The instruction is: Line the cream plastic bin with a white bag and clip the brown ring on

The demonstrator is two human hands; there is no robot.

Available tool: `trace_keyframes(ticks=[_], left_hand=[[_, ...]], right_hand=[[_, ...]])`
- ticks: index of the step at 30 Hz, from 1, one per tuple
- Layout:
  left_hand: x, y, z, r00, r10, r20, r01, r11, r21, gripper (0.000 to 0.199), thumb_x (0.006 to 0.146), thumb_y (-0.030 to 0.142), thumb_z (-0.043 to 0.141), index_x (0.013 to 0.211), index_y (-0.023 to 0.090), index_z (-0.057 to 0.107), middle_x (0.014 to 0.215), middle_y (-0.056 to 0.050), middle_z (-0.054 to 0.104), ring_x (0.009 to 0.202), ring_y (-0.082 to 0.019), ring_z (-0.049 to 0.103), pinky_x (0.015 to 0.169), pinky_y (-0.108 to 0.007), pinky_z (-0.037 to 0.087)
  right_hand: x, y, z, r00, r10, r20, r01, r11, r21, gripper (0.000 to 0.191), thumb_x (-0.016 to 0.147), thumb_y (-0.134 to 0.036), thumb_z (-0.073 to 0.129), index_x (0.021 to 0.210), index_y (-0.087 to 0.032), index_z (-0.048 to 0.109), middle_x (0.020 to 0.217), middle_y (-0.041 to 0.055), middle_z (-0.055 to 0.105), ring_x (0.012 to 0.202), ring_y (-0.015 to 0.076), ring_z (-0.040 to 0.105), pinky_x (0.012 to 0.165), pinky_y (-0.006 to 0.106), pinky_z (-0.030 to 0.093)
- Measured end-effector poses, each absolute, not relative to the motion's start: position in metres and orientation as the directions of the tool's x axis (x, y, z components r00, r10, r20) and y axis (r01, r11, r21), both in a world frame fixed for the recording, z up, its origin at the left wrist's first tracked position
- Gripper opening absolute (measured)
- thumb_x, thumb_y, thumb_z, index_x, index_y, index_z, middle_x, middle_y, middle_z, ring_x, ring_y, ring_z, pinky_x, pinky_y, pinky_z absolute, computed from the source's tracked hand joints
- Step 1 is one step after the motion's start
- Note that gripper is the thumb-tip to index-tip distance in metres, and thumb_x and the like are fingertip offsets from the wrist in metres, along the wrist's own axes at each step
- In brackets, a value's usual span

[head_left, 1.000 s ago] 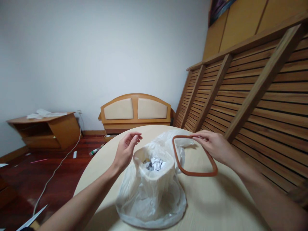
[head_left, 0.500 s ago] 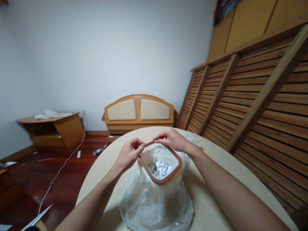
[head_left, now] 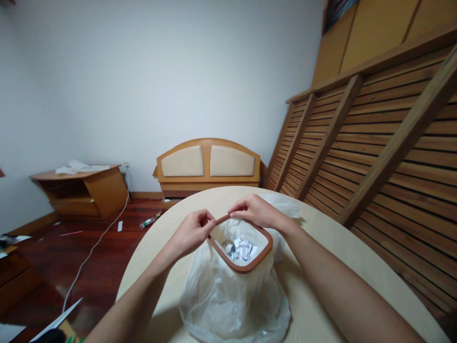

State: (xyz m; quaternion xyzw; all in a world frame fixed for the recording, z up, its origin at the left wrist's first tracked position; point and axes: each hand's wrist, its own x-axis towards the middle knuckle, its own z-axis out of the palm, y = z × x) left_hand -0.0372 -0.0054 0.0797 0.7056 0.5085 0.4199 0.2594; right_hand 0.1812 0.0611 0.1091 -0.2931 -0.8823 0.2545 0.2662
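A bin with a brown square rim stands on the round pale table. A translucent white plastic bag lines it and hangs loosely around its outside. Crumpled white paper lies inside. My left hand pinches the rim at its far left corner. My right hand pinches the far side of the rim, a short way to the right of my left hand. Behind my right hand and the bin lies more clear plastic.
A wooden headboard stands against the wall beyond the table. Slatted wooden panels lean at the right. At the left are a low cabinet, a white cable and a bottle on the floor.
The rim's far side sits slightly lower and the opening looks flatter. Both hands have moved down a little with it and still pinch it. The view has shifted slightly.
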Motion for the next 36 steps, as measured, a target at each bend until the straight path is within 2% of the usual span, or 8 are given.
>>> trace_keyframes(ticks=[10,20,26,32,36], left_hand=[[-0.033,-0.008,0.081,0.1,0.932,0.349,0.528,-0.347,0.776,0.034,0.078,0.047,0.062,0.065,0.016,0.061,0.059,-0.001,0.059,0.056,-0.015,0.051,0.053,-0.024,0.035],[-0.035,-0.002,0.076,0.126,0.932,0.34,0.571,-0.348,0.743,0.036,0.079,0.049,0.058,0.068,0.015,0.063,0.062,-0.003,0.063,0.058,-0.015,0.053,0.053,-0.024,0.035],[-0.032,-0.004,0.081,0.108,0.938,0.329,0.591,-0.327,0.738,0.039,0.078,0.051,0.058,0.072,0.013,0.069,0.065,-0.006,0.068,0.059,-0.017,0.057,0.054,-0.024,0.037],[-0.032,-0.007,0.084,0.101,0.944,0.315,0.641,-0.304,0.705,0.042,0.08,0.051,0.057,0.077,0.012,0.074,0.067,-0.008,0.071,0.061,-0.018,0.059,0.053,-0.025,0.036],[-0.034,-0.006,0.084,0.095,0.946,0.311,0.685,-0.289,0.668,0.042,0.083,0.049,0.055,0.076,0.012,0.075,0.064,-0.007,0.07,0.059,-0.018,0.058,0.053,-0.025,0.034]], right_hand=[[0.188,0.061,0.108,-0.663,0.664,0.346,0.399,0.704,-0.587,0.025,0.086,-0.036,0.066,0.094,-0.018,0.08,0.091,0.0053,0.08,0.083,0.0199,0.071,0.074,0.026,0.05],[0.189,0.059,0.102,-0.614,0.706,0.351,0.443,0.677,-0.587,0.024,0.085,-0.035,0.065,0.093,-0.017,0.079,0.089,0.006,0.079,0.081,0.0203,0.071,0.073,0.027,0.049],[0.192,0.05,0.108,-0.576,0.733,0.363,0.575,0.678,-0.458,0.021,0.085,-0.033,0.065,0.087,-0.019,0.081,0.083,0.0061,0.079,0.075,0.0196,0.069,0.066,0.026,0.045],[0.195,0.047,0.109,-0.602,0.729,0.326,0.526,0.67,-0.524,0.025,0.088,-0.032,0.061,0.092,-0.019,0.081,0.087,0.0051,0.079,0.073,0.0187,0.069,0.065,0.025,0.045],[0.191,0.043,0.102,-0.573,0.736,0.361,0.575,0.675,-0.462,0.023,0.088,-0.031,0.062,0.097,-0.021,0.081,0.092,0.0058,0.08,0.08,0.0204,0.071,0.07,0.027,0.047]])
